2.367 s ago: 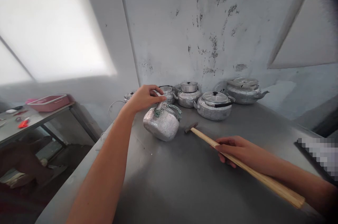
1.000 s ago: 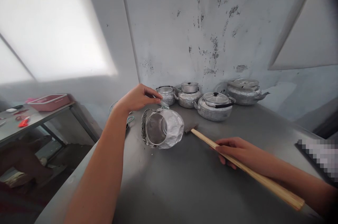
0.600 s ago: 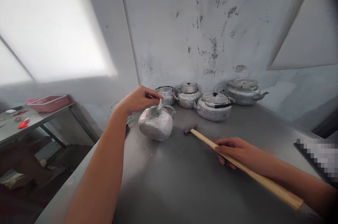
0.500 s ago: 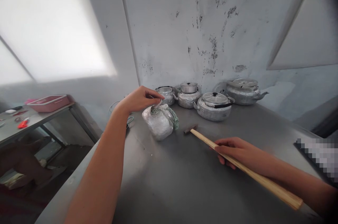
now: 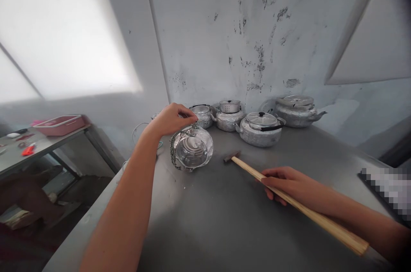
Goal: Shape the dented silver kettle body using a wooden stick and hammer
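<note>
My left hand [image 5: 176, 118] pinches the upper edge of a small, dented silver kettle [image 5: 207, 150]. The kettle is tipped so that its round opening faces me and the ringed inside shows. A greenish cord-wrapped handle [image 5: 172, 150] hangs down its left side. What exactly my fingertips grip there is too small to make out, and I cannot tell whether the kettle touches the table. In my right hand [image 5: 285, 182] is a hammer [image 5: 317, 216], held by its long wooden handle. Its dark metal head is at or just above the tabletop, right of the kettle.
Several silver kettles, including a lidded one [image 5: 260, 133], line the back of the grey table [image 5: 205, 220] by the stained wall. A dark-edged, blurred-out object [image 5: 385, 190] lies at the right. On the left stands another table with a pink tray [image 5: 61, 125].
My left hand has turned the kettle round: its outer wall faced me before, now its opening does, and the cord-wrapped handle has swung from right to left. My right hand and hammer stay put.
</note>
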A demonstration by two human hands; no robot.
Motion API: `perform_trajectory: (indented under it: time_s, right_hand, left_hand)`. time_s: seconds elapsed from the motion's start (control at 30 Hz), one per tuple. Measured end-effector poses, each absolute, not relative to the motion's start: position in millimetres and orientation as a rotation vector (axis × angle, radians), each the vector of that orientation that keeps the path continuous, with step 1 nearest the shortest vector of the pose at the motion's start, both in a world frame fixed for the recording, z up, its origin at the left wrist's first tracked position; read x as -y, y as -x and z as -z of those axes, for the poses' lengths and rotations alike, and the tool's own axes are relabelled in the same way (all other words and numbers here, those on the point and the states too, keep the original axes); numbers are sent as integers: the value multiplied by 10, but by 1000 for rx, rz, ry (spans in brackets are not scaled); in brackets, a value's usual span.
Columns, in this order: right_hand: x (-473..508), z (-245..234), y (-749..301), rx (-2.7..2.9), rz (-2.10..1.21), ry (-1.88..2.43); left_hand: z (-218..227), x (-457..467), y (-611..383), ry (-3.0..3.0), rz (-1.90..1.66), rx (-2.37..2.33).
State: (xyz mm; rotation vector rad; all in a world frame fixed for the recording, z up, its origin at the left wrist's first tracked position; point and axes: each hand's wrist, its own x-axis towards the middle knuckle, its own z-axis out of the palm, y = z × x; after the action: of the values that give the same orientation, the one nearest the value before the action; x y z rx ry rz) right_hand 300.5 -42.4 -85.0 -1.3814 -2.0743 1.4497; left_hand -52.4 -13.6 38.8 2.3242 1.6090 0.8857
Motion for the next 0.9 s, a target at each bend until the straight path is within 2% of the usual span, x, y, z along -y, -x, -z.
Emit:
perform_trajectory:
  time_s: [0.4,0.9]
  right_hand:
    - [445,809,-2972,2086,-1446,1373]
    - [428,829,-2992,2073,-1439,1385]
  left_hand:
    - [-321,52,543,-2305,-967,-1762]
    - [-330,55,558,-2231,-824,-1906]
